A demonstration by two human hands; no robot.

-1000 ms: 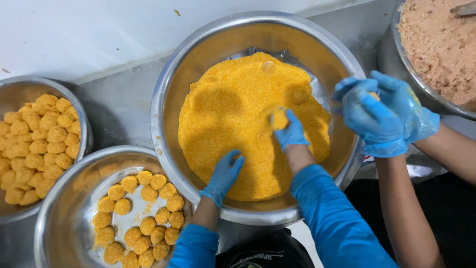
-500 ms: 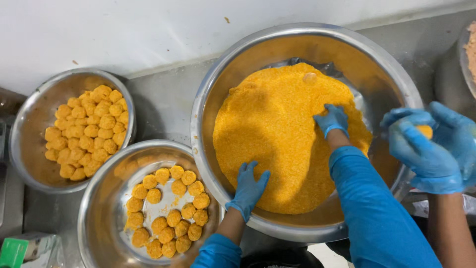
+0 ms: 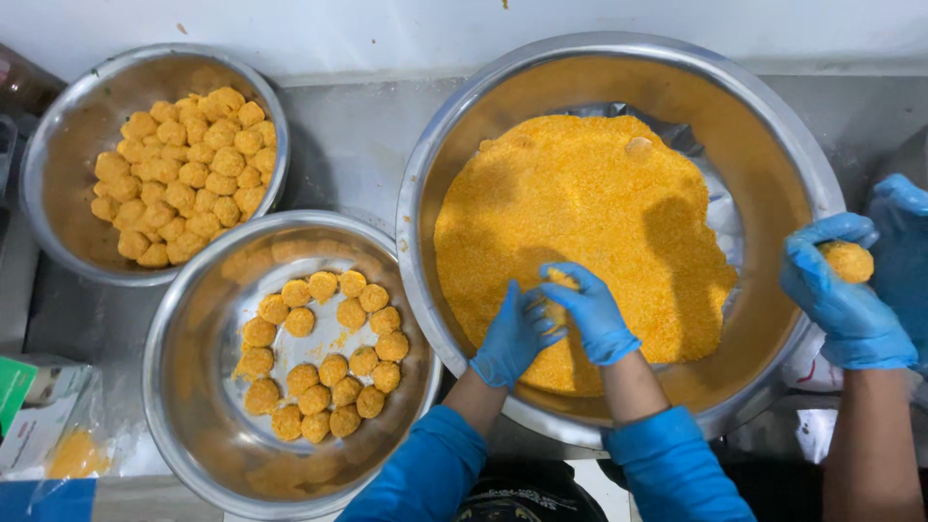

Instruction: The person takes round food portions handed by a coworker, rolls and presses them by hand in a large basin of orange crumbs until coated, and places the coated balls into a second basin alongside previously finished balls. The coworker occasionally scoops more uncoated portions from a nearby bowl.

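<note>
My left hand (image 3: 510, 340) and my right hand (image 3: 592, 311), both in blue gloves, meet over the near side of a big steel bowl (image 3: 619, 46). The bowl holds a bed of orange crumbs (image 3: 580, 203). Cupped between my palms is a small crumb-coated ball (image 3: 560, 281), mostly hidden by the fingers. To the left, a second steel bowl (image 3: 169, 387) holds several coated balls (image 3: 324, 358) in a loose ring.
A third steel bowl (image 3: 43, 164) at the far left is heaped with coated balls (image 3: 184, 174). At the right edge, another person's gloved hands (image 3: 851, 300) hold a coated ball (image 3: 847, 261). A green-and-white packet (image 3: 29, 406) and a plastic bag (image 3: 72, 454) lie at the bottom left.
My left hand has come off the bowl's near rim and joined my right hand over the crumbs. The view has swung left, showing more of the two smaller bowls.
</note>
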